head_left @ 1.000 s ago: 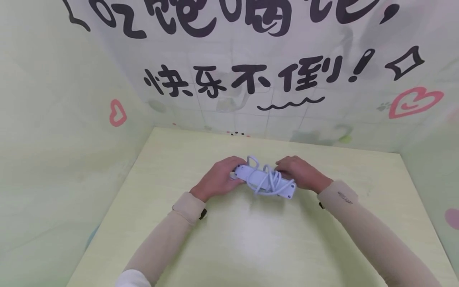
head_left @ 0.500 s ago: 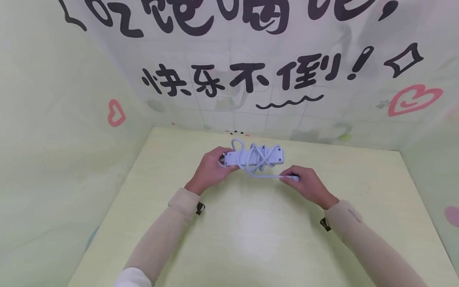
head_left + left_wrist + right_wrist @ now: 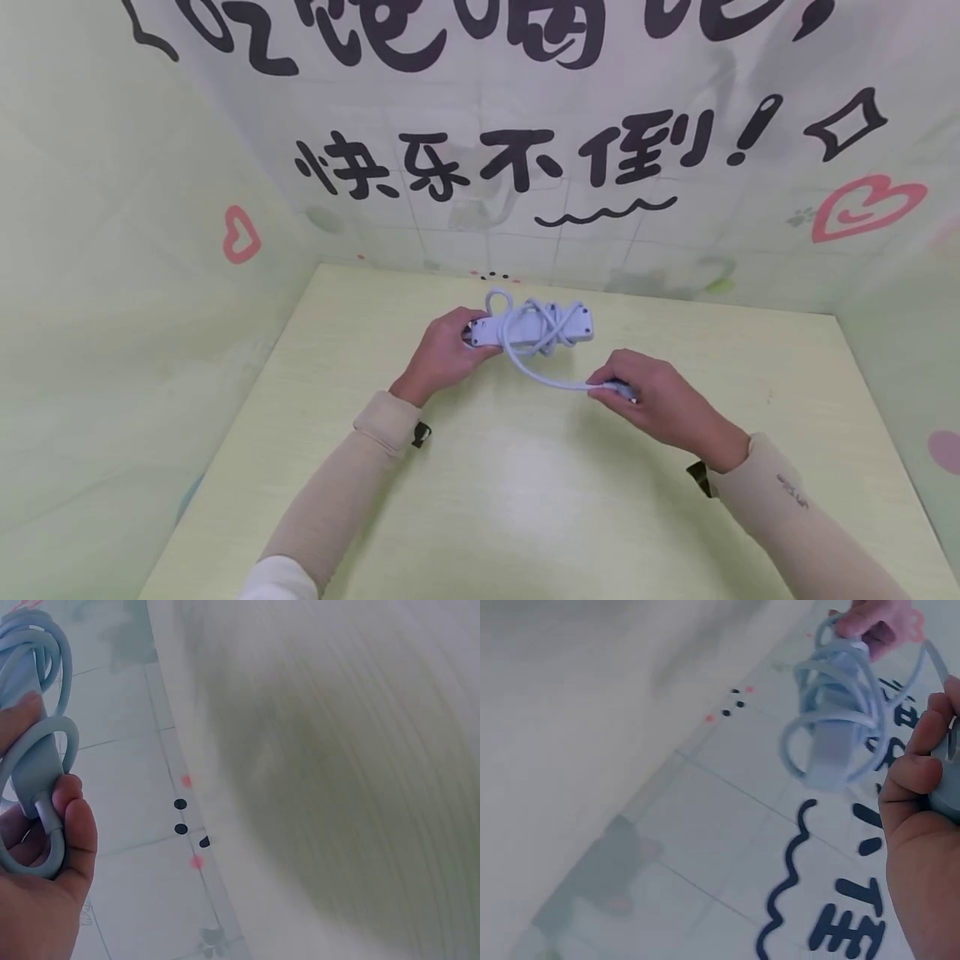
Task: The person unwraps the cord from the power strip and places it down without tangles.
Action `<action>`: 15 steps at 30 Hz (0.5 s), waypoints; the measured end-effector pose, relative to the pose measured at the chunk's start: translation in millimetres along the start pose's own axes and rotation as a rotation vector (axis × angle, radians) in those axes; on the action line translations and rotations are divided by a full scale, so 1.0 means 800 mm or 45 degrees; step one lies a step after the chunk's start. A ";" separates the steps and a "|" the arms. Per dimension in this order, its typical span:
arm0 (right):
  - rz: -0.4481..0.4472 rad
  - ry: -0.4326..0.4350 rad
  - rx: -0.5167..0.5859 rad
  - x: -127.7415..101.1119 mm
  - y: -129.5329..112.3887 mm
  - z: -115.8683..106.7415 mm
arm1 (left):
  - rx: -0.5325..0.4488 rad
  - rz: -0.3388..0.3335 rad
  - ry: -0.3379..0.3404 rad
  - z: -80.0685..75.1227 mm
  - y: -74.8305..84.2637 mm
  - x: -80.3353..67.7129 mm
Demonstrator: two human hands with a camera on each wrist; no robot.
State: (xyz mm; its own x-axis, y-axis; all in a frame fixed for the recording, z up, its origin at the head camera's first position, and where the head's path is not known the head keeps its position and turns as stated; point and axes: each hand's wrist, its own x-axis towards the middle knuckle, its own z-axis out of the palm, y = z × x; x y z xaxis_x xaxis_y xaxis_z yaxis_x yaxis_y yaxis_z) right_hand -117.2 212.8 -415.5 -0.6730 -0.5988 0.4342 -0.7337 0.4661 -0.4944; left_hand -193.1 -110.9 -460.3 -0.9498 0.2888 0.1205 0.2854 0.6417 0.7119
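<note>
Left hand at the left end of the power strip, fingers curled round that end, thumb along its near side. Right hand nearer the body, off the strip's right end, fingers and thumb gripping its plug. Left forearm reaches the strip from near left, right forearm from near right, both beige-sleeved.

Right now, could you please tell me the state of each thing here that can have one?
Strip: gripped at one end, screwed face toward the head camera.
Cord: partly wound round the strip in loose loops; one length slack, leading to the plug.
Plug: held, not in any socket.
Left hand: grips the strip's end.
Right hand: curled round the plug.
</note>
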 end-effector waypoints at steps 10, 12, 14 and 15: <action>-0.203 0.222 -0.169 0.077 -0.032 -0.059 | 0.116 0.168 -0.070 0.014 0.002 -0.006; -0.150 0.281 -0.154 0.087 -0.025 -0.068 | 0.115 0.195 -0.075 0.016 0.002 -0.009; -0.086 0.346 -0.142 0.096 -0.017 -0.075 | 0.112 0.226 -0.080 0.017 0.003 -0.011; -0.049 0.381 -0.136 0.099 -0.014 -0.079 | 0.108 0.241 -0.083 0.017 0.003 -0.012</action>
State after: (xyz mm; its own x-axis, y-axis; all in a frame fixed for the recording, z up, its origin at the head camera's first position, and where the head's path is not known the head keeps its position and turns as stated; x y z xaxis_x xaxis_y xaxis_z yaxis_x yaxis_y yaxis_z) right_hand -168.2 201.7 -328.0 -0.6308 -0.4065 0.6609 -0.7540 0.5224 -0.3984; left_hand -181.7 -102.6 -469.0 -0.8686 0.4535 0.1998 0.4706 0.6283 0.6195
